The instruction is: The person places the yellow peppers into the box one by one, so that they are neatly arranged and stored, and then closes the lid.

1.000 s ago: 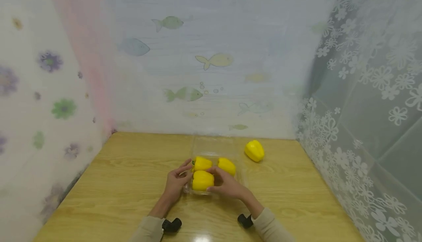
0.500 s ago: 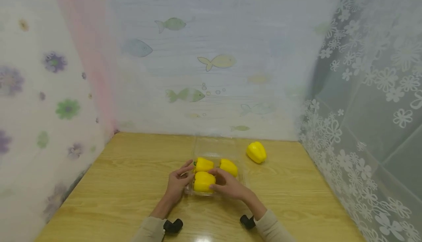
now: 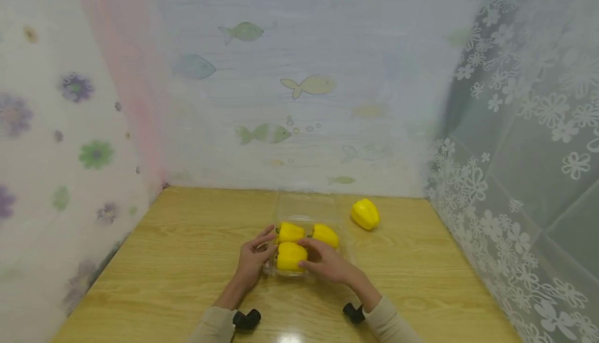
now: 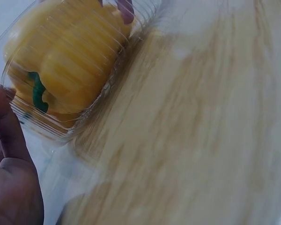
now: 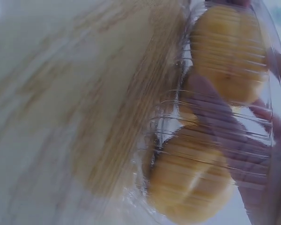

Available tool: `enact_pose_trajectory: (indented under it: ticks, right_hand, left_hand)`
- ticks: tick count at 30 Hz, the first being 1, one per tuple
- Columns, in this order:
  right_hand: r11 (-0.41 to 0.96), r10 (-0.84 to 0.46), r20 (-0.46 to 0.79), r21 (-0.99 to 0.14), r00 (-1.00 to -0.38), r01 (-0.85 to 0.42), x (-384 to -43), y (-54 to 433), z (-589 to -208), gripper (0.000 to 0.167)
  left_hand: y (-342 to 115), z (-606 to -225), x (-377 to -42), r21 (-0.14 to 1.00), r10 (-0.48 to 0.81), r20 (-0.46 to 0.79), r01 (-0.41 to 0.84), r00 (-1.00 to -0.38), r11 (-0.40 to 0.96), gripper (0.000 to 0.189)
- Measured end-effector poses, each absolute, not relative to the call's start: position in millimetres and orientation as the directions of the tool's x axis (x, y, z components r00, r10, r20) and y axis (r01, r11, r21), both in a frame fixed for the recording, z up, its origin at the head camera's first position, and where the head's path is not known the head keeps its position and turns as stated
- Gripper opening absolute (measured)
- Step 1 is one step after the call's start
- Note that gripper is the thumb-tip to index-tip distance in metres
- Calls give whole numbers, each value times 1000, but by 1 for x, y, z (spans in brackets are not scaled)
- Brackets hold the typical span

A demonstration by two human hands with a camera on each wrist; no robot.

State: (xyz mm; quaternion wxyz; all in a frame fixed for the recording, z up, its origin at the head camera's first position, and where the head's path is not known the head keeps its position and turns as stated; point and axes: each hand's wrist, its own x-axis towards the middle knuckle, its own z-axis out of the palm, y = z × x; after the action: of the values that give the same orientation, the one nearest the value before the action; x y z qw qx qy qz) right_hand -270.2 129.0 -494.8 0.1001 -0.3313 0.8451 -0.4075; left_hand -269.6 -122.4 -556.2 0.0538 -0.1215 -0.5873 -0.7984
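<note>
Three yellow bell peppers sit in a clear plastic clamshell box [image 3: 306,207] whose lid lies back at the far side. The front pepper [image 3: 290,258] is between the thumb and fingers of my right hand [image 3: 331,266], which reaches in from the right. Behind it are the back left pepper [image 3: 291,233] and the back right pepper [image 3: 326,236]. My left hand [image 3: 251,261] grips the box's left wall. Through the ribbed plastic in the left wrist view, a green stem [image 4: 39,91] shows on a pepper. Two peppers and right-hand fingers show through the wall in the right wrist view.
Another yellow bell pepper [image 3: 365,214] lies on the wooden table [image 3: 187,239], right of the box near the back edge. Patterned curtains [image 3: 299,114] hang behind and at both sides of the table. Each wrist carries a black device [image 3: 246,319].
</note>
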Motion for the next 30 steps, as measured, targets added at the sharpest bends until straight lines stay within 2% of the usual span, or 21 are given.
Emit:
enact_pose_trajectory:
  ticks: [5, 12, 21, 26, 30]
  right_hand:
    - [484, -646, 113, -705, -755, -519, -267, 130, -491, 58]
    - [410, -626, 152, -770, -765, -488, -270, 141, -485, 55]
    - [309, -421, 306, -836, -854, -452, -292, 168, -479, 38]
    - [233, -336, 413, -834, -846, -499, -306, 186, -483, 32]
    - [222, -253, 489, -811, -835, -542, -311, 198, -483, 29]
  left_hand:
    - [-124, -556, -270, 928, 61, 261, 233, -963, -292, 40]
    - [-124, -557, -270, 925, 60, 259, 230, -964, -303, 41]
    - [-123, -555, -271, 922, 47, 253, 227, -966, -314, 40]
    - [-123, -555, -270, 929, 44, 239, 215, -970, -302, 39]
    - [-123, -556, -269, 932, 43, 227, 204, -973, -299, 39]
